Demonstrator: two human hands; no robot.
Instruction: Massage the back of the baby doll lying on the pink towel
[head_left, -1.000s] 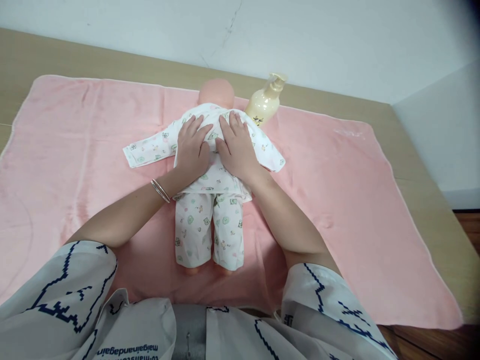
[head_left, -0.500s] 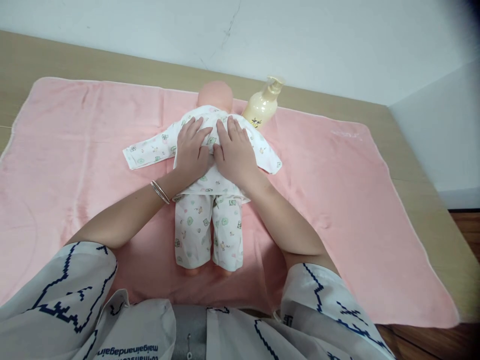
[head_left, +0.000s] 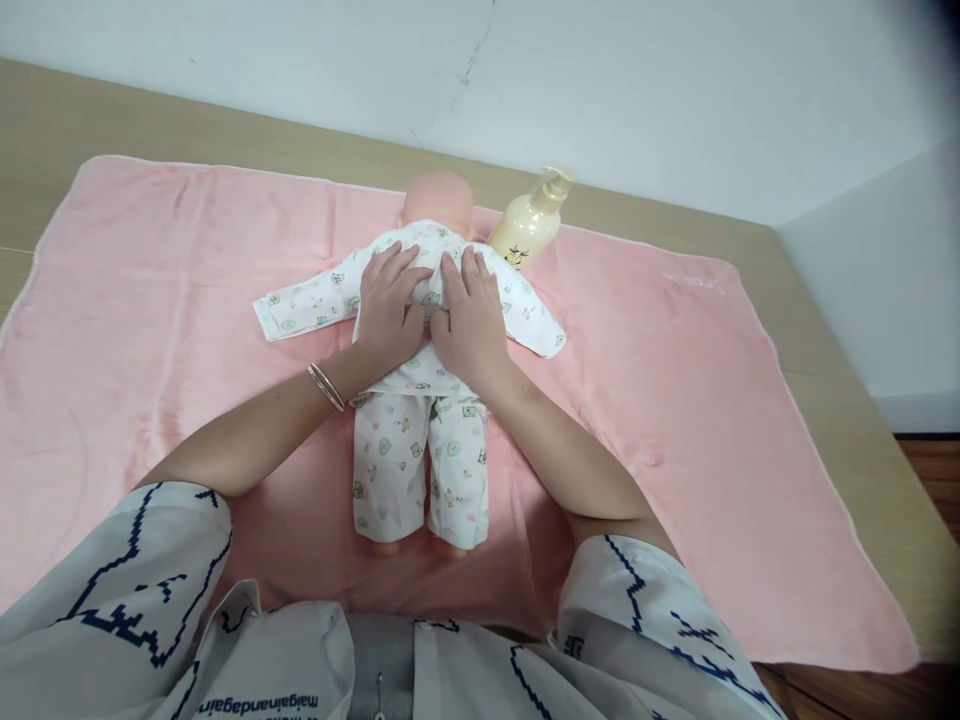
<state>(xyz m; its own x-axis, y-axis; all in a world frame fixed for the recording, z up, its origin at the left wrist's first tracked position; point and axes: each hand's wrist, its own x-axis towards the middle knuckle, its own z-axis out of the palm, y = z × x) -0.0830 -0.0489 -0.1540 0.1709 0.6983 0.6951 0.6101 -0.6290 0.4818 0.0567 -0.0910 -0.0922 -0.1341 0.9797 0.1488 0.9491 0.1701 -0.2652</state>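
A baby doll (head_left: pixel 438 195) lies stretched out, its smooth head at the far end with no face showing. It wears a white printed top (head_left: pixel 427 372) and matching trousers (head_left: pixel 390 460), with the sleeves spread to both sides. My left hand (head_left: pixel 391 312) rests flat on the left half of the doll's torso, fingers apart. On the right half lies my right hand (head_left: pixel 472 320), open too, its thumb close to the left thumb. Right of the doll's head is a pale yellow pump bottle (head_left: pixel 527 228), tilted in view.
Beneath the doll a pink blanket (head_left: pixel 660 400) covers much of a light wooden table (head_left: pixel 832 400). Behind the table's back edge is a white wall (head_left: pixel 300 70). Brown wooden flooring (head_left: pixel 930 480) shows past the right edge.
The view has shifted slightly. My right hand has slid a little down the doll's torso toward the legs; my left hand stays in nearly the same spot.
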